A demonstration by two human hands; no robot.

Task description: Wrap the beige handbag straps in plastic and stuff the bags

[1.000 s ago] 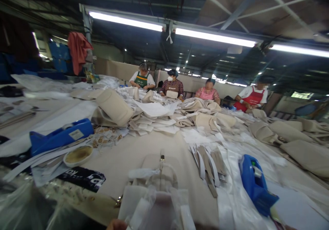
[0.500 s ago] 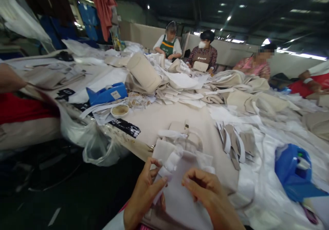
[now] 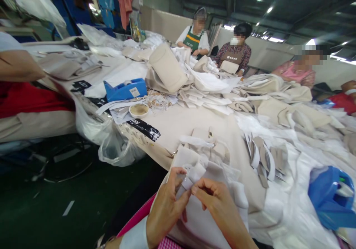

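My left hand (image 3: 167,208) and my right hand (image 3: 217,204) meet at the bottom middle of the view, fingertips pinched together on a small white wrapped strip (image 3: 191,176). The strip belongs to a cream bag (image 3: 211,152) that lies on the table in front of me, partly covered in clear plastic. Both hands rest over the near end of the bag. A metal clasp shows at the bag's far end.
A blue tape dispenser (image 3: 330,197) sits at the right, another blue tape dispenser (image 3: 125,89) at the left beside a small bowl (image 3: 139,110). Grey and white strips (image 3: 261,156) lie right of the bag. Several workers sit at the far side behind piles of cream bags. A plastic sack (image 3: 111,145) hangs off the table's left edge.
The view has dropped from the ceiling lights to the table. My hands have come into view and closed in together on the white strip.
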